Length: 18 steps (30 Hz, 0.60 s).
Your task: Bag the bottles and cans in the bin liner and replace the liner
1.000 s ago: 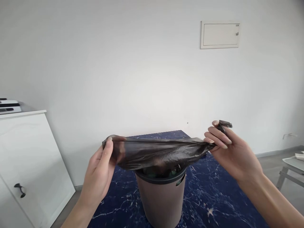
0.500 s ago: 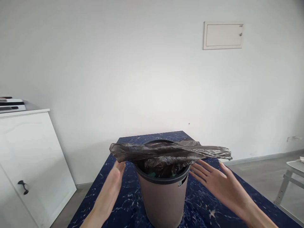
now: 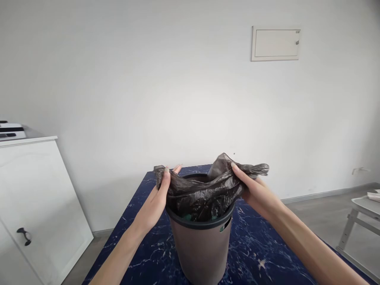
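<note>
A round grey bin point(image 3: 200, 249) with a dark rim stands on a dark blue marbled table point(image 3: 255, 245). A thin black plastic bag point(image 3: 202, 192) sits bunched in and above its mouth. My left hand point(image 3: 156, 202) grips the bag's left edge, thumb over the plastic. My right hand point(image 3: 255, 192) grips the bag's right side, where a loose end sticks out to the right. Something green shows inside the bin under the bag.
A white cabinet point(image 3: 35, 206) with a dark knob stands at the left, a flat device on top. A white wall panel point(image 3: 275, 43) hangs high on the right. A pale low table point(image 3: 363, 213) shows at the right edge.
One second ago both hands held the bag stretched wide. Half a second ago they had let go and hung open below it. Now both grip it again, closer together, with the bag bunched.
</note>
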Each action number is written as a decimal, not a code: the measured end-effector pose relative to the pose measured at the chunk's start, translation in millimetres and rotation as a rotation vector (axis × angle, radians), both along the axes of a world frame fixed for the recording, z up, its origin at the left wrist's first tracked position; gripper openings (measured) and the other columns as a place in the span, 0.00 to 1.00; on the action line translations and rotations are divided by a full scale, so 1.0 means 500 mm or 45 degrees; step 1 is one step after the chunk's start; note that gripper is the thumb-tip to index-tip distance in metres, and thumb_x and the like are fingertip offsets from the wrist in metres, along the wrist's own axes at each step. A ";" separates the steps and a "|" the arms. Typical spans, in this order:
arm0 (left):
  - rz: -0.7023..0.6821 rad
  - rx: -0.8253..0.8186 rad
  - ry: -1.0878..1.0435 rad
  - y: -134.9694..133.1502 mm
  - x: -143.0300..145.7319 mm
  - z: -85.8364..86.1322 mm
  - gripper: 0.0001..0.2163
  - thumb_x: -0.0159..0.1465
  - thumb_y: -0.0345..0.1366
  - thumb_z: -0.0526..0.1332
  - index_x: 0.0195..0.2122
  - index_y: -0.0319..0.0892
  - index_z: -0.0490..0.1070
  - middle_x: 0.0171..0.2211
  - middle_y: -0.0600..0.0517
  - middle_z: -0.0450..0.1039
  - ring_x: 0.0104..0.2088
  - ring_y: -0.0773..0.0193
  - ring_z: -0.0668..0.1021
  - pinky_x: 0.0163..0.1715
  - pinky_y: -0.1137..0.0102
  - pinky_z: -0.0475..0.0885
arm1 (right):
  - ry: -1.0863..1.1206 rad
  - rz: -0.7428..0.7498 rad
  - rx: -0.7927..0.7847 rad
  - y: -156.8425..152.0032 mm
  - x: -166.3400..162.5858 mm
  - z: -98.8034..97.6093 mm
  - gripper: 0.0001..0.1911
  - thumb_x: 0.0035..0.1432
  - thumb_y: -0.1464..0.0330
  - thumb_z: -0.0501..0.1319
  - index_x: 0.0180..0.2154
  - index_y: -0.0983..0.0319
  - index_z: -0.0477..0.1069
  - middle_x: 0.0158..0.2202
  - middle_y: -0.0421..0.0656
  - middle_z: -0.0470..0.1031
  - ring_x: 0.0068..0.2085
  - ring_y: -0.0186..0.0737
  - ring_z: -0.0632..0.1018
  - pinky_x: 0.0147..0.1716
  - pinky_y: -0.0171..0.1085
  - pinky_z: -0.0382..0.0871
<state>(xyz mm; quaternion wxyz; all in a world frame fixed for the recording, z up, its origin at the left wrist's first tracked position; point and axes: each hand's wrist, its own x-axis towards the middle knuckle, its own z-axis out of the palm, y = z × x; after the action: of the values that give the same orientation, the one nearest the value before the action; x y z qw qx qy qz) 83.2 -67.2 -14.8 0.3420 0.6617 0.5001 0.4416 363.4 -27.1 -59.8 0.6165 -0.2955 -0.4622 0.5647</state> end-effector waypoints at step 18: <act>-0.431 0.178 -0.586 0.003 0.038 0.060 0.20 0.77 0.52 0.57 0.31 0.44 0.69 0.20 0.61 0.50 0.18 0.71 0.54 0.20 0.75 0.62 | -0.190 0.214 0.298 -0.012 -0.068 0.126 0.21 0.65 0.49 0.64 0.48 0.59 0.69 0.28 0.34 0.57 0.25 0.32 0.57 0.21 0.35 0.54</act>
<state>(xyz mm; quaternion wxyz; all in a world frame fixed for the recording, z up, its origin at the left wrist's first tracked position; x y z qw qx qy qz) 102.1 -65.6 15.3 0.4689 0.6400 0.2604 0.5503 329.6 -33.3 3.4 0.5613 -0.2232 -0.5926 0.5330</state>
